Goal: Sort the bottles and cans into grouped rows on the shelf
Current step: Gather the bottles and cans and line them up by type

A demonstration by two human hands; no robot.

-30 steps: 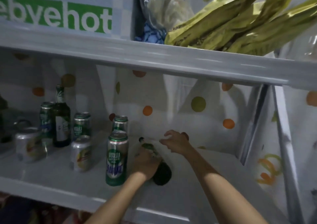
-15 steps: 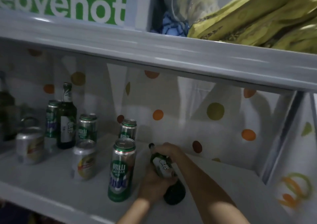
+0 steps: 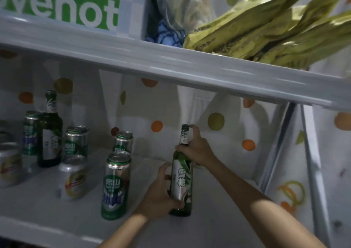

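A green glass bottle (image 3: pixel 181 179) with a white and green label stands upright on the white shelf (image 3: pixel 218 219). My left hand (image 3: pixel 161 194) wraps its lower body and my right hand (image 3: pixel 197 149) holds its neck. Just left of it stand a tall green can (image 3: pixel 115 185) and another green can (image 3: pixel 123 142) behind. Further left are a silver can (image 3: pixel 73 177), a green can (image 3: pixel 77 142), a second green bottle (image 3: pixel 49 132), one more green can (image 3: pixel 30 132) and a silver can (image 3: pixel 9 164) at the frame edge.
The shelf board above (image 3: pixel 171 67) hangs low over the bottle top, carrying yellow-green packets (image 3: pixel 266 29) and a plastic bag (image 3: pixel 176 10). A dotted white backing (image 3: pixel 157 126) closes the rear. A grey upright post (image 3: pixel 279 145) bounds the shelf on the right.
The bottle lay tilted on the shelf a second ago; both hands have raised it and it now stands upright. My right hand has moved onto its neck.
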